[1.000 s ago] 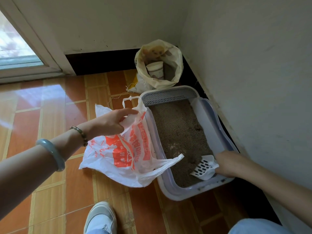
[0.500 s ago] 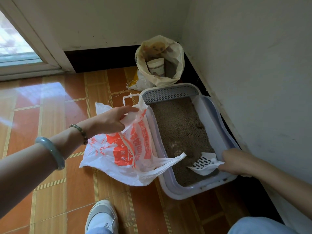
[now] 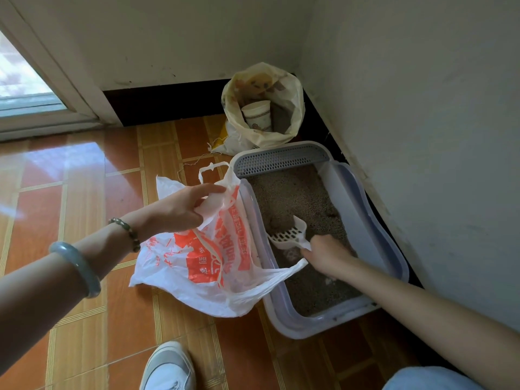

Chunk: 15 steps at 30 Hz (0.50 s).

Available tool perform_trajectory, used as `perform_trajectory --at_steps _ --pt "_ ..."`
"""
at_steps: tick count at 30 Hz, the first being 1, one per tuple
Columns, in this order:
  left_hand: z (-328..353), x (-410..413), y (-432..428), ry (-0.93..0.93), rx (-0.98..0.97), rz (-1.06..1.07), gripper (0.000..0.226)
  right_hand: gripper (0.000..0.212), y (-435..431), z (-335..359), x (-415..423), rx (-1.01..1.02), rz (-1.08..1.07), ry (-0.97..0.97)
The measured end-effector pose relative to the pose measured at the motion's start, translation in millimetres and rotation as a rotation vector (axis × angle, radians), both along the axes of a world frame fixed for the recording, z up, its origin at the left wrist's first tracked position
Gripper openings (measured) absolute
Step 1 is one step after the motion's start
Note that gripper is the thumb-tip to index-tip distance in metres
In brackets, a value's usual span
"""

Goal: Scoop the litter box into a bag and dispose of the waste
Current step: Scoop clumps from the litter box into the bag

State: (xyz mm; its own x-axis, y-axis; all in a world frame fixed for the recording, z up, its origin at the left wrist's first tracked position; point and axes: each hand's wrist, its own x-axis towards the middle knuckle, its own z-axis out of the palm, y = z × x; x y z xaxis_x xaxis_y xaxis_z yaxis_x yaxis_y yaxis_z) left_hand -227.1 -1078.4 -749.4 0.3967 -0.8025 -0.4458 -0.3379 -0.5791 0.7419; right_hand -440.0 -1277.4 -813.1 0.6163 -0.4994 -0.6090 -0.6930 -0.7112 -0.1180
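A pale litter box (image 3: pixel 374 220) with a grey slotted step at its far end stands on the tiled floor along the right wall, filled with brownish litter (image 3: pixel 292 192). My right hand (image 3: pixel 326 253) grips the handle of a white slotted scoop (image 3: pixel 289 233), whose blade rests in the litter near the box's left side by a darker clump. My left hand (image 3: pixel 180 211) pinches the rim of a white plastic bag with orange print (image 3: pixel 197 263), holding it up beside the box. One bag handle drapes over the box's left rim.
A yellowish sack (image 3: pixel 264 105) holding a paper cup stands in the corner behind the box. White walls close the right and back. A glass door (image 3: pixel 25 88) is at far left. My shoe (image 3: pixel 168 367) rests on the orange tiles below the bag.
My right hand has carried the scoop from the box's near right corner forward and left into the middle of the litter. My left hand still holds the bag in the same place.
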Motion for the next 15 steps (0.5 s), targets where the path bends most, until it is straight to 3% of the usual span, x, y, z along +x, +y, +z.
perform_trajectory --at_steps 3,15 --pt "-1.3 -0.6 -1.0 0.029 -0.013 0.003 0.072 0.036 0.5 -12.1 16.4 0.075 -0.065 -0.083" --pt "0.3 1.0 4.7 0.047 -0.007 0.029 0.075 0.023 -11.4 -17.4 16.7 0.279 -0.247 -0.247"
